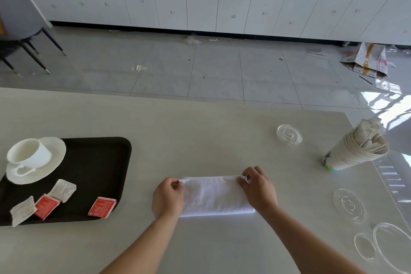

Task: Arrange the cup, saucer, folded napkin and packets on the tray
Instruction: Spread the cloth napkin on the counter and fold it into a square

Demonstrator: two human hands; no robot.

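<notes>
Hands (168, 198) (258, 188) pinch soft white napkin (214, 196), folded oblong, on smooth table (200, 135).

Print on the red packets (47, 206) is unreadable.

Lots of clutter here. The pale table (200, 135) has a stack of paper cups (355, 153) on its right side, tilted, with white wrapped bits stuffed in the top one (can't tell what they are). A clear plastic lid (289, 135) sits just left of that stack, and three more clear lids (349, 206) lie near the right edge closer to the camera. Beyond the table there's grey tile floor (211, 69) with scraps of paper, and crumpled cardboard (367, 60) on the right. White cabinets (200, 2) run along the back wall, counter on top piled with stuff. A grey chair (20, 18) stands far left.
</notes>
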